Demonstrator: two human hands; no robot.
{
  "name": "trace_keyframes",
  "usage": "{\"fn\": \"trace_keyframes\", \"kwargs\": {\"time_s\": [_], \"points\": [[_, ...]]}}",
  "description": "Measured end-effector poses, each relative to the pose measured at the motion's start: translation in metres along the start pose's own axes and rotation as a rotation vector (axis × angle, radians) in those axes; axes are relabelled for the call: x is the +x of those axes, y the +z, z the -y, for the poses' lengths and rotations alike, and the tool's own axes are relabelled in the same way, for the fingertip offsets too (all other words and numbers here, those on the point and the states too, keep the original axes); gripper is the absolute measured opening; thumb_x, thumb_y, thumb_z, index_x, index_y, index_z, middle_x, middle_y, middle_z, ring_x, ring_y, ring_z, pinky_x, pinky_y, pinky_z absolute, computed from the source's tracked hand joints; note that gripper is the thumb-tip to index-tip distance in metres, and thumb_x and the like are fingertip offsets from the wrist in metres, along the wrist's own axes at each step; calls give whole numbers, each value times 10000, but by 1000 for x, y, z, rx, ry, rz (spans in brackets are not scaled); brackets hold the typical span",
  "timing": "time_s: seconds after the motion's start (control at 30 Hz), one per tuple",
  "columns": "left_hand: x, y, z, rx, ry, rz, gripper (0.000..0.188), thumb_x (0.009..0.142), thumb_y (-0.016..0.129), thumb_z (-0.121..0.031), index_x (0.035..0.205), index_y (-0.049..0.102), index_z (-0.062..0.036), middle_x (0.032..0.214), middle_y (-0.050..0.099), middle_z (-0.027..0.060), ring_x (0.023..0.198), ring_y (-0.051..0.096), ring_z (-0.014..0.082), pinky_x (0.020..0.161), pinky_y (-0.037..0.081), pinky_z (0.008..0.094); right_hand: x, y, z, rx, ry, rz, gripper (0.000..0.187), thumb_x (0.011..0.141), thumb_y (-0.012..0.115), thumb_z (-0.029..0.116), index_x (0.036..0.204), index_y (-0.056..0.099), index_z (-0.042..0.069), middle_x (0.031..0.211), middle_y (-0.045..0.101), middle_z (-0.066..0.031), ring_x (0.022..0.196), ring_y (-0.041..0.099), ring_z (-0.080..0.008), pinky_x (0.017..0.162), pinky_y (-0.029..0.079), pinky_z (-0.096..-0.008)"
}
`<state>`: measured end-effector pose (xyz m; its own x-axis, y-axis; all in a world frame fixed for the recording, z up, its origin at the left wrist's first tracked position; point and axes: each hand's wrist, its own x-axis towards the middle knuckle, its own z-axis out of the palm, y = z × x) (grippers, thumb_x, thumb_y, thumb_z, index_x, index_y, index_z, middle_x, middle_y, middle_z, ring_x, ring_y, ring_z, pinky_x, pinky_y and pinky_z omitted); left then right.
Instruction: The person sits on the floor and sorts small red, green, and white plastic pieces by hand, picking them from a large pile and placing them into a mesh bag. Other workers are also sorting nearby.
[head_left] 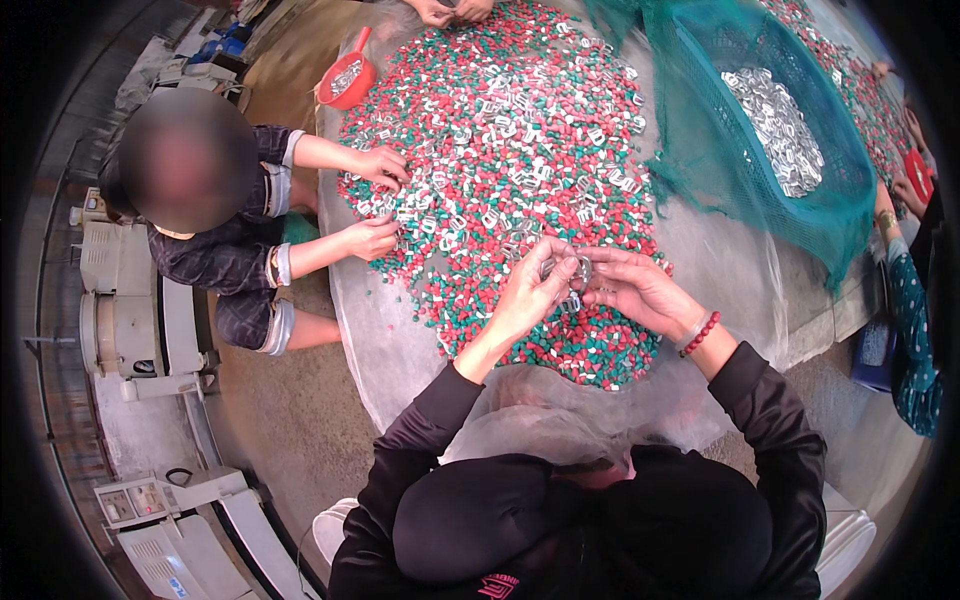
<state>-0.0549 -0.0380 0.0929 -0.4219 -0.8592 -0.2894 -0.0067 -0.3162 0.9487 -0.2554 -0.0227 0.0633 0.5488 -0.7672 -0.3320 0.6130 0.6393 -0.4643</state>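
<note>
Small metal pieces (585,268) are held over the near part of a heap of chips (600,345), between the left hand (532,288) and the right hand (648,292). They are silver-grey and flat, with rounded outlines, and are pierced by openings, so that a buckle-like frame is formed. Light is reflected from their smooth edges; finer detail is lost at this size. Another of them is seen just below, at the fingers' lower side.

The left hand is nearly closed, and metal is pinched between its thumb and fingers. The right hand is half open, with its fingers bent inward and their tips brought to the piece; whether it is gripped by them or only touched cannot be told. A red bead bracelet (699,334) is worn on the right wrist.

Many like pieces are strewn flat or tilted among the red, green and white chips, which are spread on a pale translucent sheet (375,350). More are piled in a teal basket (850,175) and gathered in a red scoop (352,93).
</note>
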Motion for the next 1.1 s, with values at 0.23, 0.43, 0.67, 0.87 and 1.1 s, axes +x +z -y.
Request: {"fn": "trace_keyframes", "kwargs": {"time_s": [0.23,0.43,0.67,0.87,1.1], "points": [[8,-1,16,-21,-33,-22,136,1009,448,-213,1045,483,-86,732,456,-30,509,358,28,399,216,193,9,-9,2,-156,-3,-93,139,917,584,72,1035,593,0,1001,637,-71,937,624,-166,805,529,-327],[7,-15,29,-157,-79,135,152,988,486,-182,1082,512,-65,771,530,-2,540,420,44,429,292,200,4,-4,2,-143,66,-132,179,901,581,44,1057,584,-44,966,640,-133,886,654,-212,801,579,-368],[6,-3,37,552,417,-300,156,955,533,-155,971,594,-12,759,593,65,613,541,99,543,421,269,12,3,-3,-300,-126,-279,169,890,574,31,1015,569,-82,946,648,-168,779,680,-231,678,611,-328],[1,3,33,-407,-50,69,149,985,493,-202,1084,478,-91,741,525,5,470,380,41,355,237,180,17,-2,-13,-358,-118,-300,138,875,590,23,984,610,-59,879,652,-138,729,678,-213,623,607,-317],[3,-3,20,-437,-56,95,145,975,482,-195,1043,503,-69,765,553,26,462,398,39,356,246,180,4,-14,-4,70,57,-35,195,922,540,123,1070,574,1,946,630,-87,845,637,-203,744,542,-370]]}}
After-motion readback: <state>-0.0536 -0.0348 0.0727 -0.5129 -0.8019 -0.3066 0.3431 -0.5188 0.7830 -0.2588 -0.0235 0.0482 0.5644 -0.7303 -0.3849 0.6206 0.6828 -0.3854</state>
